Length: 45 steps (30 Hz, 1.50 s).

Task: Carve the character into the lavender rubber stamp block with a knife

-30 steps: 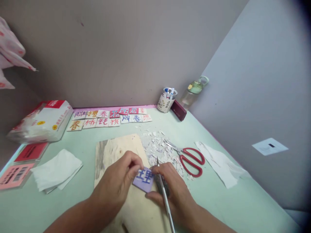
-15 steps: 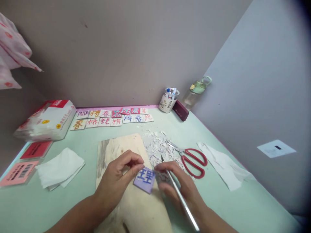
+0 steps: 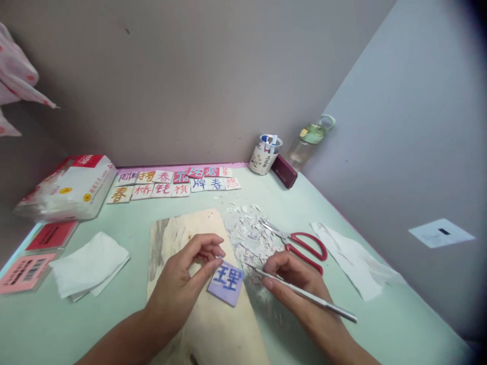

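My left hand pinches the upper left corner of a small lavender square tile that bears a blue hand-drawn character. The tile is tilted above the right edge of a pale wooden board. My right hand grips a slim silver craft knife like a pen. Its pointed tip lies left of the fingers, a little apart from the tile's right edge. Thin pale shavings are scattered beyond the knife, and scissors with red handles lie open beside them.
Two rows of character tiles line the back. A tea can, a dark red box and a green-lidded bottle stand back right. At left are a tissue pack, folded tissues and cards; white tissue lies right.
My right hand has drawn away from the tile to the right, swinging the knife to a flatter angle. My left hand keeps the tile in nearly the same place.
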Tool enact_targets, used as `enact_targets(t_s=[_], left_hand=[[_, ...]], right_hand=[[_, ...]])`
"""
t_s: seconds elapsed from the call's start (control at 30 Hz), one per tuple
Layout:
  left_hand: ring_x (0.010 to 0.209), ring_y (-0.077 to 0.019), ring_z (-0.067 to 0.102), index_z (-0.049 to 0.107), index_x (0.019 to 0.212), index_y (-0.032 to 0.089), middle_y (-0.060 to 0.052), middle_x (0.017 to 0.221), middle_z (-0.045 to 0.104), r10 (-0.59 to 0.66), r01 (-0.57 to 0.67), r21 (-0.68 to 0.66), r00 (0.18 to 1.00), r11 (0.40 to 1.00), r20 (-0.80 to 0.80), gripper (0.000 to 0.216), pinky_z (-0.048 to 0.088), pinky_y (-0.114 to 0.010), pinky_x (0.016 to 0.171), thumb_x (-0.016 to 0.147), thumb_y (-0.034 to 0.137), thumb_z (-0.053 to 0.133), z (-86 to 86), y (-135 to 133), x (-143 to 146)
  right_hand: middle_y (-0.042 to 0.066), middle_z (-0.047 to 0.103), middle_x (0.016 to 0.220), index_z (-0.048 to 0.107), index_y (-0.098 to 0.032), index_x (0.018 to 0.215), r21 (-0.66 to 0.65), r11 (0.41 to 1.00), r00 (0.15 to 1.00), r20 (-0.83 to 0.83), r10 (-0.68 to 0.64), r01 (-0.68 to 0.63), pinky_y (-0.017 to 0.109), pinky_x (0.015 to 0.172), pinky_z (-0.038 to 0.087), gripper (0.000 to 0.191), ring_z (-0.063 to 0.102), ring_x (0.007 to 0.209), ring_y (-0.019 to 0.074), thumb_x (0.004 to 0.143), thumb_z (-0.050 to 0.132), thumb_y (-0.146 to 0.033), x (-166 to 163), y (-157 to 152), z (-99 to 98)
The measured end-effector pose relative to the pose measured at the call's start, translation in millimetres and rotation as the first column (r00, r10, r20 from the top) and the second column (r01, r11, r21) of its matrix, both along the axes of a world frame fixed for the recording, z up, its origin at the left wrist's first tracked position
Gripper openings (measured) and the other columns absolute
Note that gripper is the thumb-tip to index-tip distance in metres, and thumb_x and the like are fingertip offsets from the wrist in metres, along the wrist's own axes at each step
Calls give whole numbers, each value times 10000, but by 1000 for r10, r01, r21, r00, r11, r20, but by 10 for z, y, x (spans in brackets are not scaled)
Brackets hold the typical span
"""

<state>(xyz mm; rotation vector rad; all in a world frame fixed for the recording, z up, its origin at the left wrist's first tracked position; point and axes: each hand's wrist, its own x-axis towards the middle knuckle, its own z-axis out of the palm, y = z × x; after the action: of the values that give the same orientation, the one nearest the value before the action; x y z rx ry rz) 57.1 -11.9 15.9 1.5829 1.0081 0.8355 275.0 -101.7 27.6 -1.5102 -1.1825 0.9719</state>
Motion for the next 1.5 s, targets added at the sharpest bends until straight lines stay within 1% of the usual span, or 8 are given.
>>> enact_targets(t_s=[0.23, 0.33, 0.43, 0.6, 0.7, 0.97, 1.3, 1.5], left_hand=[[809, -148, 693, 655, 1084, 280, 18, 873, 695, -27, 26, -13, 997, 1000, -68, 205, 538, -254, 749, 930, 405, 600, -26, -3, -34], [972, -177, 699, 619, 1160, 308, 3, 1027, 718, -60, 62, 16, 995, 998, -79, 226, 535, -301, 861, 952, 387, 580, -66, -8, -40], [1181, -203, 618, 551, 1275, 373, 7, 1247, 652, -119, 130, 117, 988, 985, -93, 347, 479, -373, 1019, 939, 308, 614, -129, -10, -29], [1276, -262, 500, 519, 1276, 359, -5, 1303, 581, -315, 375, 300, 921, 877, -228, 702, 402, -434, 1096, 709, 150, 876, -210, -11, 1], [1255, -263, 496, 524, 1217, 303, -12, 1246, 592, -330, 426, 356, 895, 831, -301, 702, 385, -424, 1098, 667, 115, 918, -210, -18, -2], [1249, -253, 491, 531, 1169, 285, 0, 1216, 591, -333, 450, 352, 877, 821, -345, 663, 384, -375, 1072, 667, 123, 932, -177, -9, -7], [1253, -260, 488, 524, 1166, 284, -4, 1225, 581, -351, 469, 328, 864, 820, -360, 662, 383, -397, 1068, 670, 129, 934, -173, 3, -19], [1274, -265, 465, 507, 1181, 292, -17, 1261, 551, -314, 429, 318, 882, 846, -352, 673, 397, -399, 1068, 679, 117, 919, -199, -15, -10]], right_hand=[[-21, 595, 727, 607, -206, 824, -91, 993, 991, -123, 58, -70, 223, 522, 408, 188, 520, 614, 117, 827, 738, -341, -28, -5, -45], [-18, 595, 717, 588, -201, 791, -93, 994, 995, -85, 53, -61, 238, 558, 410, 189, 521, 642, 125, 830, 724, -325, -35, -9, -84], [-7, 602, 733, 561, -204, 769, -87, 994, 996, -66, 55, -61, 257, 571, 411, 190, 527, 663, 136, 850, 690, -318, -31, -3, -101], [-15, 574, 738, 532, -214, 772, -75, 990, 991, -67, 115, -120, 275, 585, 395, 150, 508, 671, 139, 838, 658, -263, -3, 30, -96], [-10, 578, 752, 534, -212, 766, -80, 982, 985, -32, 169, -171, 291, 620, 393, 144, 507, 700, 149, 837, 651, -259, 18, 42, -79], [-18, 546, 738, 522, -212, 748, -152, 960, 972, -14, 236, -236, 283, 610, 377, 175, 473, 665, 133, 853, 645, -279, 9, 58, 11], [5, 586, 772, 515, -213, 738, -123, 960, 964, 55, 259, -251, 295, 619, 374, 172, 499, 709, 157, 859, 613, -286, 36, 73, 27], [3, 586, 749, 503, -216, 729, -100, 968, 969, 65, 239, -232, 296, 622, 383, 201, 511, 713, 162, 874, 613, -302, 43, 45, 15]])
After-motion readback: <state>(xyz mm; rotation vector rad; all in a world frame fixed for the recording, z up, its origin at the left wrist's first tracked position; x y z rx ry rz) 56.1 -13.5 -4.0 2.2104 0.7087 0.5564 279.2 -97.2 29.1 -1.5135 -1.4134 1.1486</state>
